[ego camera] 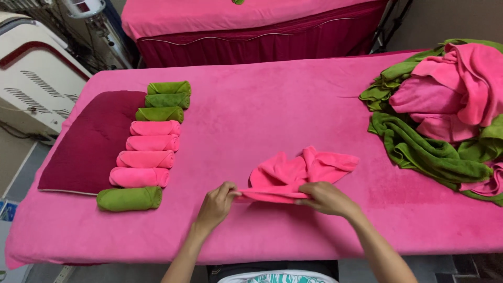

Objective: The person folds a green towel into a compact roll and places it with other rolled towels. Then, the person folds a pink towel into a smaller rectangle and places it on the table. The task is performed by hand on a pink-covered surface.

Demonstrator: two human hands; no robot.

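Observation:
A crumpled pink towel lies on the pink-covered bed near its front edge. My left hand pinches the towel's near-left corner. My right hand grips the same near edge further right, so the edge is stretched between both hands. The rest of the towel is bunched up behind them.
A row of rolled towels, green and pink, lies at the left beside a dark red cushion. A heap of loose pink and green towels fills the right end. Another pink bed stands behind, a white machine at far left.

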